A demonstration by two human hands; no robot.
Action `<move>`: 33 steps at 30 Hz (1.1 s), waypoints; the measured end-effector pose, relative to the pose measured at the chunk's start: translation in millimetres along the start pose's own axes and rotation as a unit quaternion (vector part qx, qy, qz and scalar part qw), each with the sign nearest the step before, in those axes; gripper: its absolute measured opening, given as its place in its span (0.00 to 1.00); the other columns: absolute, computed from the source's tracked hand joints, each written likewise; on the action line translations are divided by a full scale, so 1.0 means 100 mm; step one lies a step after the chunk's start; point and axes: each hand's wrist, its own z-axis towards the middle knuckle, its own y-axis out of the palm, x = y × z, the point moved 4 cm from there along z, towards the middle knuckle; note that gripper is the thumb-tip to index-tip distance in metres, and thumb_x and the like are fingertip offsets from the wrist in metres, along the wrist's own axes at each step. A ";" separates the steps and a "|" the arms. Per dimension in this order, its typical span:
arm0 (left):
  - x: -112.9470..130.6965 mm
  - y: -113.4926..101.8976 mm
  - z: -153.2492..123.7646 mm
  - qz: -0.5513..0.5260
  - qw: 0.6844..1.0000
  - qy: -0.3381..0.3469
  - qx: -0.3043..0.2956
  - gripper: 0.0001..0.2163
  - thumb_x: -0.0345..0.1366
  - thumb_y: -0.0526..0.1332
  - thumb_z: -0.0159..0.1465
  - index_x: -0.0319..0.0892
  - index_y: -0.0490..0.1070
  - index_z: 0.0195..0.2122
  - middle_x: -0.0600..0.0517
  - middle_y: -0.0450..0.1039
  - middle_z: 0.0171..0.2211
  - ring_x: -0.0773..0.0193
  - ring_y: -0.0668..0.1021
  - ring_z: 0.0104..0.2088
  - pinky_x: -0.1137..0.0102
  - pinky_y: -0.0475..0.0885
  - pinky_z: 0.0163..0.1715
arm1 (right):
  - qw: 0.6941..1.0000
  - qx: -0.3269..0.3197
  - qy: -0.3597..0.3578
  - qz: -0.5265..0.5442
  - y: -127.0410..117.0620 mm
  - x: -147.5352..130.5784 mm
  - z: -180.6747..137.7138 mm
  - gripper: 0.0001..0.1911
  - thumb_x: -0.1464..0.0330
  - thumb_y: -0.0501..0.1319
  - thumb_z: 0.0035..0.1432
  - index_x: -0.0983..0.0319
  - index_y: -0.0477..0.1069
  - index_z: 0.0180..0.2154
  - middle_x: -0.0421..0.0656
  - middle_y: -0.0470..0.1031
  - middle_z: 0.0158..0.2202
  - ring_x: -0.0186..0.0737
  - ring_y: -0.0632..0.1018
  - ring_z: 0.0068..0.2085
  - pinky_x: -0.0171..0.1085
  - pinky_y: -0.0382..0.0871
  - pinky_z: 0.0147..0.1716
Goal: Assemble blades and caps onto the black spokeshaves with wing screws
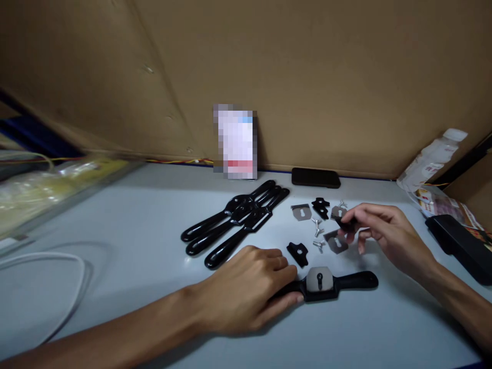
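Note:
My left hand (pixel 253 287) is closed around the left handle of a black spokeshave body (pixel 355 281) lying on the table. A grey blade (pixel 314 280) with a keyhole slot sits on the middle of that body. My right hand (pixel 378 230) pinches a small dark piece, apparently a black cap like those nearby, partly hidden by the fingers. Under and beside it lie slotted blades (pixel 301 212) and silver thumbscrews (pixel 319 246). One black cap (pixel 298 254) rests just above the spokeshave, and others (pixel 320 207) lie farther back.
Several black spokeshave bodies (pixel 226 246) lie side by side left of the small parts. Behind stand a blurred-out upright panel (pixel 240 143) and a dark phone (pixel 315 177). At right are a bottle (pixel 430 161) and a black case (pixel 459 248); a white cable (pixel 82 271) curves at left.

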 end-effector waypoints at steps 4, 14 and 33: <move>0.00 -0.01 0.00 -0.003 1.000 0.000 0.001 0.16 0.40 0.50 0.72 0.42 0.68 0.29 0.53 0.71 0.24 0.64 0.70 0.23 0.66 0.58 0.23 | 0.999 -0.021 0.017 0.036 0.12 0.05 -0.02 0.12 0.60 0.67 0.58 0.60 0.73 0.40 0.38 0.74 0.26 0.34 0.74 0.23 0.34 0.68 0.21; -0.02 0.03 -0.02 0.002 1.000 0.006 0.012 0.16 0.41 0.51 0.73 0.42 0.69 0.30 0.52 0.72 0.24 0.63 0.73 0.24 0.66 0.59 0.23 | 0.949 -0.092 -0.208 -0.219 0.60 0.00 -0.30 0.08 0.74 0.61 0.65 0.60 0.78 0.35 0.41 0.76 0.32 0.36 0.76 0.35 0.37 0.69 0.35; 0.02 0.01 0.01 0.026 0.999 -0.030 0.007 0.16 0.43 0.53 0.71 0.42 0.68 0.28 0.52 0.71 0.23 0.62 0.73 0.23 0.64 0.56 0.22 | 0.924 0.008 -0.283 -0.257 0.44 -0.03 -0.22 0.09 0.72 0.58 0.66 0.60 0.77 0.38 0.43 0.75 0.33 0.38 0.76 0.34 0.39 0.71 0.34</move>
